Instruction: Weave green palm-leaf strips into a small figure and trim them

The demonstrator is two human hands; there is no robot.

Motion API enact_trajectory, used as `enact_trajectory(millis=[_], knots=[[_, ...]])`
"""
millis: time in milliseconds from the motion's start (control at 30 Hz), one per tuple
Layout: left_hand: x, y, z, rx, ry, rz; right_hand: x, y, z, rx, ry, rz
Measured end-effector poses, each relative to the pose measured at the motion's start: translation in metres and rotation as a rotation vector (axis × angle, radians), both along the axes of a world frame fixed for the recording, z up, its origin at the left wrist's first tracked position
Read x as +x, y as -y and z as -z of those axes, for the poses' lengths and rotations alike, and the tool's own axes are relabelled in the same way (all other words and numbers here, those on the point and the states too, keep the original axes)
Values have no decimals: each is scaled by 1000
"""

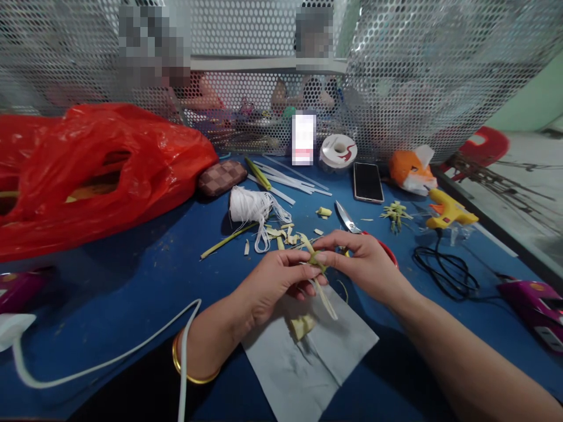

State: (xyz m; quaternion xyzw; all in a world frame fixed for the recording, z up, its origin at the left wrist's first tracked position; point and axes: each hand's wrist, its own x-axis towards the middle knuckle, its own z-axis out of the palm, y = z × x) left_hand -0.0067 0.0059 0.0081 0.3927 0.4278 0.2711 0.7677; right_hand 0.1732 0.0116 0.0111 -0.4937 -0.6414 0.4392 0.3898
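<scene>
My left hand (275,278) and my right hand (363,258) meet over a sheet of white paper (347,351). Both pinch a pale green leaf strip (324,299), folded or knotted between the fingertips, with its loose ends sticking out above and below. A short yellowish leaf piece (301,327) rests on the paper under my hands. Just beyond my right hand lie scissors (347,217), their red handles partly hidden by it. Cut leaf scraps (288,236) are scattered past my fingers, near a roll of white string (247,205).
A red plastic bag (145,135) fills the left. Along the back are a brown checked pouch (222,178), a ribbon spool (338,151) and phones (368,182). A yellow glue gun (453,211) with black cord lies right. A white cable (132,351) crosses my left wrist. Perforated metal stands behind.
</scene>
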Motion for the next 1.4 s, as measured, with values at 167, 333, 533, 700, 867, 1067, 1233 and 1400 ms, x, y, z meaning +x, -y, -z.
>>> enact_trajectory(millis=[167, 333, 533, 700, 867, 1067, 1233, 1400], knots=[[1, 2, -3, 7, -76, 102, 0, 1, -6, -230, -110, -82], [3, 3, -1, 21, -4, 147, -2, 3, -9, -372, -213, -70], [3, 5, 6, -73, 49, 180, -5, 4, -5, -424, -301, -54], [1, 5, 7, -54, 11, 307, -9, 5, -1, -312, -289, -56], [1, 6, 7, -86, -13, 312, -14, 8, 0, -173, -216, -62], [4, 8, 13, -112, 78, 275, -15, 10, -1, -157, -179, -81], [4, 8, 12, -130, 71, 249, -13, 7, 1, -103, -99, -85], [1, 1, 6, -62, 94, 56, 0, -2, 2, 97, 65, 124]])
